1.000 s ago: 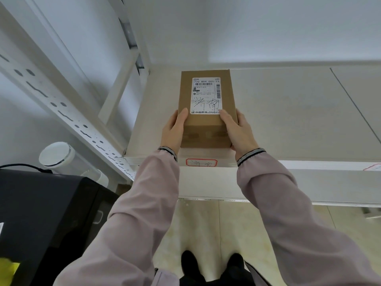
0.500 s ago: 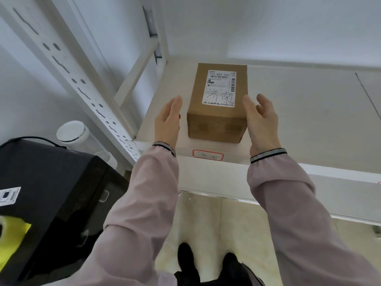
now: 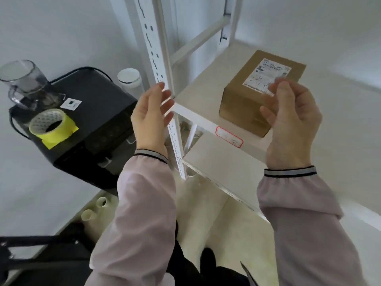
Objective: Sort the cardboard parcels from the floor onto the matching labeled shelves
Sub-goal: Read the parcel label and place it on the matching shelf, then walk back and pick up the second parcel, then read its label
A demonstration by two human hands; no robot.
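A brown cardboard parcel point(image 3: 247, 96) with a white shipping label on top rests on the white shelf point(image 3: 202, 89), near its front left corner. A red-bordered tag point(image 3: 228, 137) is stuck on the shelf's front edge just below the parcel. My left hand point(image 3: 150, 118) hangs open in front of the shelf upright, apart from the parcel. My right hand point(image 3: 290, 122) is open too, fingers loosely curled, held in front of the parcel's right side and hiding part of it. Neither hand touches the box.
A perforated white upright point(image 3: 158, 79) stands between my hands and the left area. To the left, a black machine point(image 3: 99, 112) carries a yellow tape roll point(image 3: 51, 126) and a clear jug point(image 3: 24, 83). A lower shelf point(image 3: 218, 159) sits beneath; cream floor below.
Both hands have let go of the parcel and drawn back toward me. The view has swung left and down, so the box now lies at the upper right.
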